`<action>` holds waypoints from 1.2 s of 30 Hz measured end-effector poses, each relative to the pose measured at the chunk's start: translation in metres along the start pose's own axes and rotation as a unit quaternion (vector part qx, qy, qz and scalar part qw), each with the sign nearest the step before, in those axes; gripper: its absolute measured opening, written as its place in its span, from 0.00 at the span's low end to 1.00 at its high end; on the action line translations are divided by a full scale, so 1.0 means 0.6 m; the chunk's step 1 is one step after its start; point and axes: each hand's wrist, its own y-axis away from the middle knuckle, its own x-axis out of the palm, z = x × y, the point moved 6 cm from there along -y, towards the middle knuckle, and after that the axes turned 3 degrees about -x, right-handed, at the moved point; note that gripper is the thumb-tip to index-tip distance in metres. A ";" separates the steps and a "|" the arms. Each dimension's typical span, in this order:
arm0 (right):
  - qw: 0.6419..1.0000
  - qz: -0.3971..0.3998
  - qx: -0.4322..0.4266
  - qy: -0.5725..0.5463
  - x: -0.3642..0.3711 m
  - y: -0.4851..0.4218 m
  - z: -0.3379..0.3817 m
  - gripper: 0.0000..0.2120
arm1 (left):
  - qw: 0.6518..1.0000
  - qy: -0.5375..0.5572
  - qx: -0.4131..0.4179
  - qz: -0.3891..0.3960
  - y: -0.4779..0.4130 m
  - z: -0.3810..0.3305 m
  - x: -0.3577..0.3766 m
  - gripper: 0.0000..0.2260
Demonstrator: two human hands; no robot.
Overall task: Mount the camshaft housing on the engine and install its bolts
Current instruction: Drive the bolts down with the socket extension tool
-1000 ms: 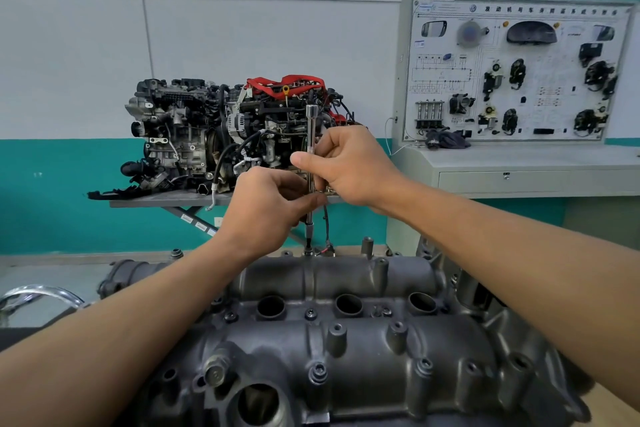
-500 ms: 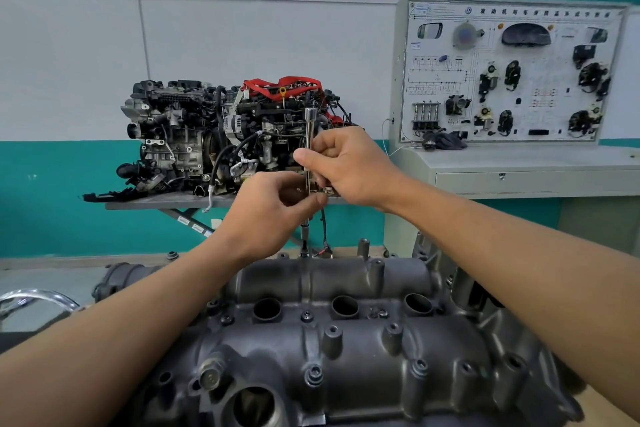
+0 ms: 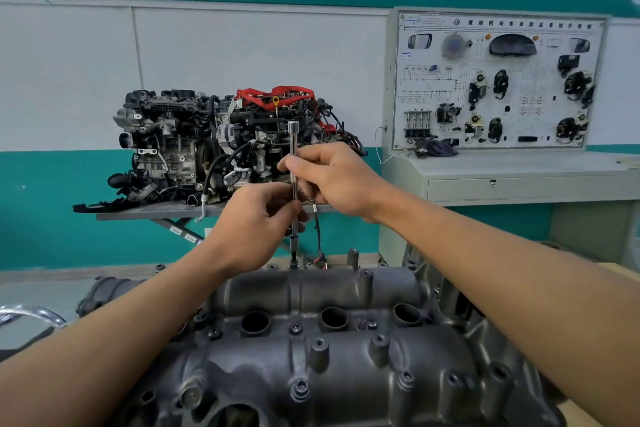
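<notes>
The dark grey camshaft housing (image 3: pixel 346 354) lies across the engine in front of me, with several bolts seated in its bosses and three round wells along its middle. A long chrome extension bar (image 3: pixel 293 139) stands upright, its lower tip on a bolt (image 3: pixel 293 265) at the housing's far edge. My left hand (image 3: pixel 256 225) pinches the lower part of the bar. My right hand (image 3: pixel 332 177) grips the bar higher up with thumb and fingers. The middle of the bar is hidden by my fingers.
A second engine (image 3: pixel 221 146) with red parts sits on a grey stand behind. A training panel (image 3: pixel 498 80) on a grey cabinet (image 3: pixel 519 184) stands at the right. A chrome tube (image 3: pixel 27 314) curves at the left edge. A loose wire (image 3: pixel 317 239) hangs near the bar.
Both hands keep their hold on the upright bar and the fingers have shifted slightly around it. The bar's tip stays on the same far bolt.
</notes>
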 end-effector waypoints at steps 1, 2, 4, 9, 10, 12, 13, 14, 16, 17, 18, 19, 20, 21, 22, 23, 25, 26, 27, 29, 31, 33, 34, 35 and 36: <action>1.000 0.001 -0.003 0.005 0.000 0.000 0.000 0.17 | 1.000 -0.003 -0.001 0.001 0.000 0.000 0.000 0.08; 1.000 0.000 -0.007 0.015 -0.001 0.000 0.002 0.17 | 1.000 -0.003 -0.002 0.000 0.000 -0.001 0.001 0.07; 0.999 -0.003 -0.017 0.038 0.001 0.002 0.007 0.17 | 1.000 0.010 -0.004 -0.007 0.002 -0.002 0.001 0.06; 0.997 -0.038 -0.029 0.058 -0.002 0.001 0.010 0.15 | 0.998 0.015 -0.024 -0.061 0.000 0.002 -0.009 0.06; 0.997 -0.047 -0.030 0.061 -0.004 0.000 0.009 0.14 | 0.997 0.017 -0.031 -0.073 0.000 0.004 -0.013 0.07; 0.995 -0.063 -0.030 0.065 -0.006 0.001 0.007 0.14 | 0.996 0.021 -0.034 -0.085 0.001 0.006 -0.017 0.07; 0.995 -0.072 -0.031 0.064 -0.008 0.000 0.005 0.15 | 0.995 0.021 -0.032 -0.089 0.001 0.005 -0.018 0.06; 0.994 -0.082 -0.031 0.065 -0.010 0.000 0.004 0.16 | 0.995 0.018 -0.029 -0.090 0.002 0.004 -0.018 0.05; 0.993 -0.097 -0.030 0.065 -0.014 0.000 0.003 0.16 | 0.996 0.004 -0.021 -0.083 0.002 0.003 -0.015 0.04; 0.993 -0.097 -0.028 0.062 -0.014 0.000 0.002 0.16 | 0.997 -0.003 -0.017 -0.075 0.002 0.003 -0.012 0.04; 0.994 -0.089 -0.024 0.054 -0.013 0.000 0.002 0.16 | 0.998 -0.009 -0.011 -0.065 0.001 0.002 -0.010 0.03; 0.996 -0.074 -0.019 0.043 -0.012 0.001 0.002 0.15 | 0.998 -0.010 -0.004 -0.055 0.001 0.001 -0.008 0.04; 0.998 -0.056 -0.016 0.031 -0.009 0.002 0.003 0.13 | 0.999 -0.010 0.003 -0.046 0.001 0.000 -0.006 0.06; 0.999 -0.039 -0.015 0.018 -0.006 0.003 0.004 0.12 | 0.999 -0.008 0.008 -0.037 0.001 -0.001 -0.005 0.08; 1.000 -0.027 -0.013 0.006 -0.005 0.003 0.005 0.11 | 1.000 -0.006 0.010 -0.027 0.002 -0.001 -0.004 0.09; 1.000 -0.021 -0.009 -0.006 -0.004 0.003 0.005 0.11 | 1.000 -0.006 0.008 -0.018 0.002 -0.001 -0.003 0.08; 1.000 -0.016 -0.003 -0.008 -0.006 0.003 0.006 0.11 | 1.000 -0.006 0.000 -0.001 0.002 0.001 -0.001 0.07; 1.000 -0.015 -0.007 0.006 -0.007 0.003 0.008 0.12 | 1.000 -0.005 -0.003 0.005 0.001 0.003 -0.001 0.07; 1.000 -0.015 -0.013 0.024 -0.007 0.002 0.011 0.14 | 1.000 -0.004 -0.008 0.008 0.001 0.002 0.000 0.08; 0.998 -0.025 -0.026 0.058 -0.006 0.003 0.017 0.15 | 1.000 0.011 -0.014 0.008 0.002 0.000 0.001 0.08; 0.995 -0.045 -0.034 0.078 -0.008 0.003 0.019 0.15 | 1.000 0.022 -0.018 -0.013 0.003 -0.001 0.001 0.04; 0.994 -0.065 -0.038 0.081 -0.011 0.002 0.017 0.14 | 0.999 0.008 -0.025 -0.048 0.004 -0.002 -0.004 0.05; 0.993 -0.075 -0.041 0.080 -0.012 0.002 0.016 0.15 | 0.998 0.003 -0.031 -0.062 0.005 -0.001 -0.008 0.07; 0.992 -0.085 -0.043 0.080 -0.013 0.002 0.015 0.15 | 0.997 0.002 -0.038 -0.073 0.004 0.000 -0.012 0.08; 0.991 -0.093 -0.045 0.081 -0.013 0.002 0.015 0.16 | 0.996 0.005 -0.042 -0.078 0.004 0.000 -0.015 0.08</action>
